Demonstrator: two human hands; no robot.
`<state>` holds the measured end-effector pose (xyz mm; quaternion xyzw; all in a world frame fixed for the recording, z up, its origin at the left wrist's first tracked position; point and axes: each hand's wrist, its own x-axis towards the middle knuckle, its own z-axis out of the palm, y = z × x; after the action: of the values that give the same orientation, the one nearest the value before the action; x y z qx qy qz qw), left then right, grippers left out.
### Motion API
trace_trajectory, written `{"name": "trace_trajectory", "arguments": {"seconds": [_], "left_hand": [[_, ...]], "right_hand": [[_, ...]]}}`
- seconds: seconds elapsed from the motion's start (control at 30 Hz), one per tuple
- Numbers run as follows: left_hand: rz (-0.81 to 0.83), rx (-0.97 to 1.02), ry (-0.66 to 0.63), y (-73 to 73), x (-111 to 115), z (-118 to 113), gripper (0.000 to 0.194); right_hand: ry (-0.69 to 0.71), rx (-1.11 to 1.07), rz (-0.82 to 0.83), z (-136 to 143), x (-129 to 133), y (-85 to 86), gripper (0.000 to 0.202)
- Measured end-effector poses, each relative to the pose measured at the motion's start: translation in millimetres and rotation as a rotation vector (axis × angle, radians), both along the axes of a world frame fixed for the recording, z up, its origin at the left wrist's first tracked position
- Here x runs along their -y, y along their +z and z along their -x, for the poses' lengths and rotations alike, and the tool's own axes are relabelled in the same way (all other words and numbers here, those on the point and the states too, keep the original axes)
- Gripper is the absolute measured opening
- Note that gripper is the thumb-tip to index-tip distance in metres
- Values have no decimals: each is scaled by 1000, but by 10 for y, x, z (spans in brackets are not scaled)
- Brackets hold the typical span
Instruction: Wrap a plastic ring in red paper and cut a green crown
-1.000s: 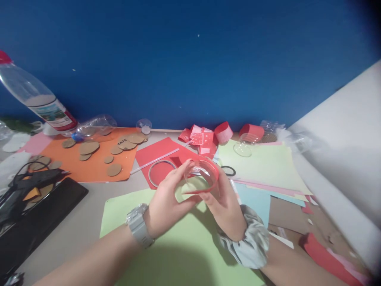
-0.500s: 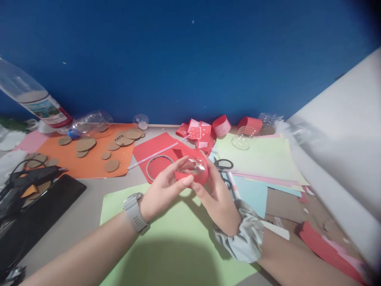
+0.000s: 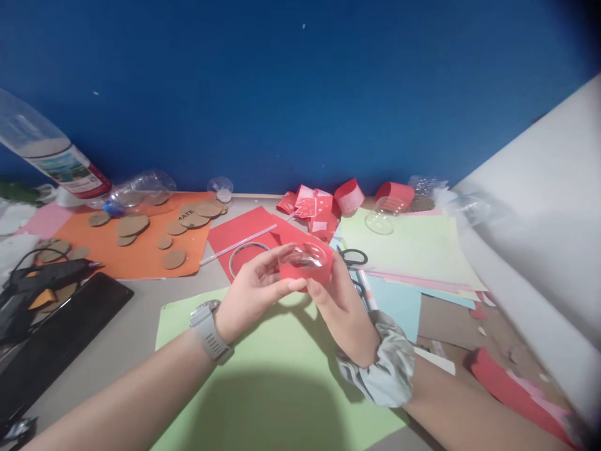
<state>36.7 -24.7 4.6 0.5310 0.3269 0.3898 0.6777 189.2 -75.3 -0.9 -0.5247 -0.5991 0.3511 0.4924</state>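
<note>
Between my two hands is a short ring of red paper (image 3: 303, 277) around a clear plastic piece that looks like a cut bottle section. My left hand (image 3: 256, 282) grips its left side, thumb pressed on the front of the red band. From the right, my right hand (image 3: 340, 307) holds the same ring, its thumb meeting the other near the front. The fingers behind the ring are partly hidden. Below lies a light green sheet (image 3: 272, 351). Just beyond my left fingers, a tape roll (image 3: 233, 258) rests on red paper (image 3: 241, 222), with a clear straw (image 3: 239, 242) across it.
Black-handled scissors (image 3: 354, 257) lie right of my hands. Cardboard discs (image 3: 133, 225) cover an orange sheet (image 3: 188, 263) at left, near a glue gun (image 3: 51, 279) and black case (image 3: 70, 351). A large bottle (image 3: 70, 166) leans by the blue wall (image 3: 300, 94). Red rings (image 3: 350, 196) stand behind.
The red ring has tipped so more of its front band faces me, and it has shifted slightly right. Both hands keep their hold; the view has moved a little.
</note>
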Motion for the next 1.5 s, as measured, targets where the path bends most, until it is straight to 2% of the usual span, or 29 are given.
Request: {"name": "trace_trajectory", "arguments": {"seconds": [0.17,0.27,0.4,0.47,0.57,0.8,0.97,1.2,1.37,1.5], "left_hand": [[78,-138,56,-2,9,-22,60],[118,-126,91,-14,22,-20,58],[265,-4,9,-19,-2,6,57],[300,47,-56,-21,-26,23,50],[275,65,-103,-24,-59,47,40],[217,24,-157,-22,-127,115,42],[147,-9,-149,-12,-120,110,40],[62,-86,-28,43,-57,62,48],[-207,-195,125,66,-56,83,41],[-131,-76,99,40,-34,81,38]], "right_hand": [[-53,0,49,-1,-26,-34,45],[-12,-60,93,-8,-56,-58,41],[32,-94,105,-17,-81,-55,35],[27,-98,102,-21,-82,-44,34],[45,-100,93,-24,-80,-33,33],[57,-88,93,-20,-103,-37,34],[83,-102,91,-22,-108,-36,37],[76,-131,43,-19,-80,-25,35],[153,-185,5,-24,-59,-3,35],[174,-253,40,-18,-75,16,39]]}}
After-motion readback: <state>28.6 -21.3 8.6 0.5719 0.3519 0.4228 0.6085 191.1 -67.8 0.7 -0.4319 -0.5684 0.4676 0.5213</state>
